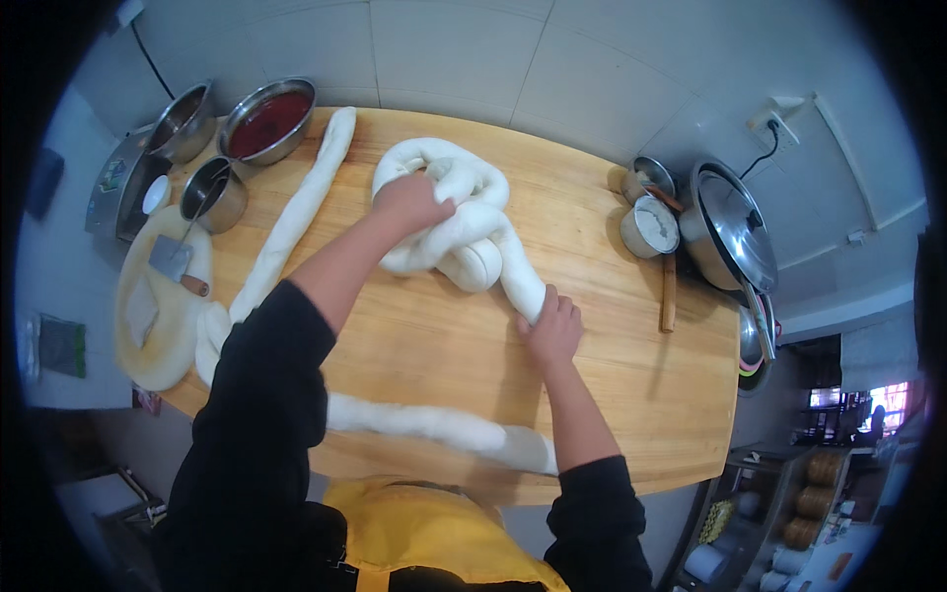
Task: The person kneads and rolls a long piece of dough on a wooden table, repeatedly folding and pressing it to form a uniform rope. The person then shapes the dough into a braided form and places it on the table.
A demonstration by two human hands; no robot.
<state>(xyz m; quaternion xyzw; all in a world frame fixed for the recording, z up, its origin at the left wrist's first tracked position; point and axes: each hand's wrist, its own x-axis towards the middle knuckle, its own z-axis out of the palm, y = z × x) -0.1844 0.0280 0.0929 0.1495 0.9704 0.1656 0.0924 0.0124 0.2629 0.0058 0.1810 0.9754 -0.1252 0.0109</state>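
Observation:
A thick rope of white dough [462, 189] lies coiled and looped over itself near the back of the wooden table. My left hand [414, 203] reaches into the left side of the coil and grasps it, its fingertips partly hidden in the loops. Lower right, my right hand [553, 325] is closed around the tail of the same dough. To the left, a long dough strip [292, 222] runs from the back edge down behind my left forearm. Close to my apron, another dough roll [436, 429] stretches across the front, its left end hidden by my left sleeve.
A bowl of red liquid [270, 126], metal pots [214, 196] and a round board [166, 362] with a scraper [170, 257] stand at left. At right are a lidded pot [729, 229], a tin of white powder [652, 228] and a wooden stick [668, 296]. Tiled wall [451, 52] bounds the back.

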